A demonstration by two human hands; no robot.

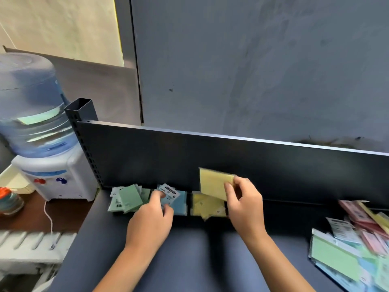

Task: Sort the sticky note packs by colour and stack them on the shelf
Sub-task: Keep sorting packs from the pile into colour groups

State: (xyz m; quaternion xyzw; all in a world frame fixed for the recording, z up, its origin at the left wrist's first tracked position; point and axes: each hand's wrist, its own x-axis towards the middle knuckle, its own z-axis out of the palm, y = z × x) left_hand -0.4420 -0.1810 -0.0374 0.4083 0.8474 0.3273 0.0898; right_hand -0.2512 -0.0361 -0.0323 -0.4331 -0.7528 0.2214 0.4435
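On the dark shelf (189,249) three sorted piles lie against the back panel: green packs (126,199) at the left, blue packs (179,202) in the middle, yellow packs (207,205) to their right. My right hand (245,207) pinches a yellow pack (214,183) tilted up above the yellow pile. My left hand (152,216) holds a blue pack with a white label (170,191) over the blue pile. A mixed heap of pink, green, blue and yellow packs (353,237) lies at the shelf's right.
The shelf's upright back panel (231,157) runs behind the piles, with a slotted post (81,114) at its left end. Left of the shelf stand a water dispenser (42,144), a brown table (63,209) and a white cord (48,216).
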